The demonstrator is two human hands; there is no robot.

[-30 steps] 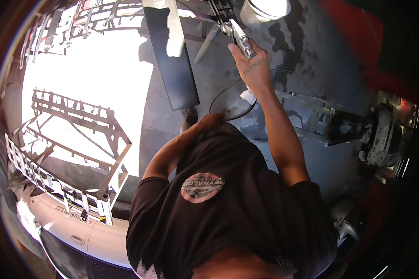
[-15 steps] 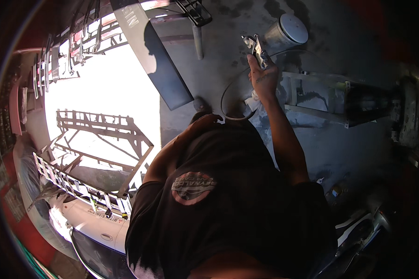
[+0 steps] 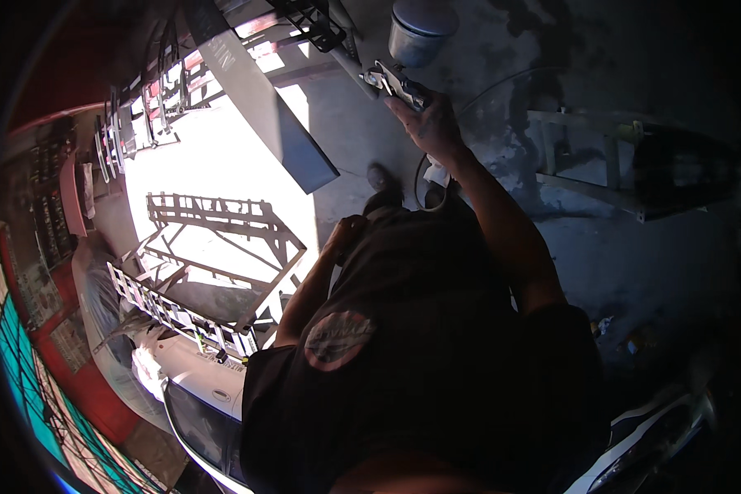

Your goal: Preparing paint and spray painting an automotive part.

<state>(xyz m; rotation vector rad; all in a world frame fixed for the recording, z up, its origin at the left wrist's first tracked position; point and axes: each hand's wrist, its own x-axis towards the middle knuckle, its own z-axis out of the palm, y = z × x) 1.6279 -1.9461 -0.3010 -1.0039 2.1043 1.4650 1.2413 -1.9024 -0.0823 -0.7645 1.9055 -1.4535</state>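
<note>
My right hand (image 3: 435, 128) grips a metal spray gun (image 3: 399, 85), held out in front of me at the upper middle. A round silver paint cup (image 3: 418, 41) sits at the gun, its lid toward me. A thin hose (image 3: 421, 185) loops below my right wrist, beside a pale cloth-like piece (image 3: 437, 171). The gun's front end points left, toward a long flat grey panel (image 3: 292, 136), with a gap between them. My left hand (image 3: 351, 234) is low at my front, fingers curled in, with nothing visible in it.
Left of me, a metal rack (image 3: 214, 210) stands on brightly sunlit ground. A white car (image 3: 214, 370) is at the lower left. On the right a metal frame stand (image 3: 584, 156) rests on the stained floor. A dark stand (image 3: 317, 25) is near the panel's far end.
My right hand and the spray gun have swung left, toward the panel. My left hand has drawn back left and its fingers have curled. The view has turned somewhat.
</note>
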